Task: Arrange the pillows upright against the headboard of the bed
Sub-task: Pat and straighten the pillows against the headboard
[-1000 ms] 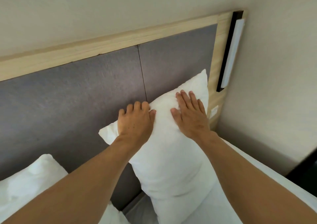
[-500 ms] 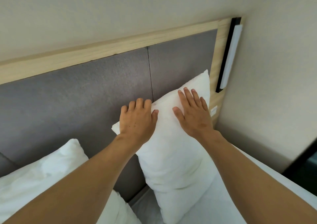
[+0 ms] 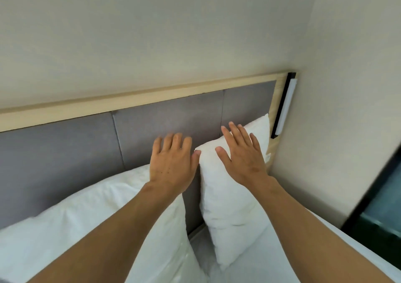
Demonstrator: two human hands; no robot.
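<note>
The right pillow point(image 3: 230, 198) is stood upright against the headboard point(image 3: 169, 117); the left pillow point(image 3: 91, 222) is leaned beside it. Both hands are spread flat, nothing gripped: right hand point(image 3: 243, 154) on the pillow's top, left hand point(image 3: 171, 163) at its edge. Soft, light stuffing is judged; best taken by the upper corners.

Cream wall point(image 3: 173, 33) — a white light bar point(image 3: 285, 107) at right.

Two white pillows: right pillow point(image 3: 230, 196) upright against grey headboard point(image 3: 169, 117), right hand point(image 3: 243, 154) spread flat on it; left hand point(image 3: 171, 161) spread beside left pillow point(image 3: 86, 217)
</note>
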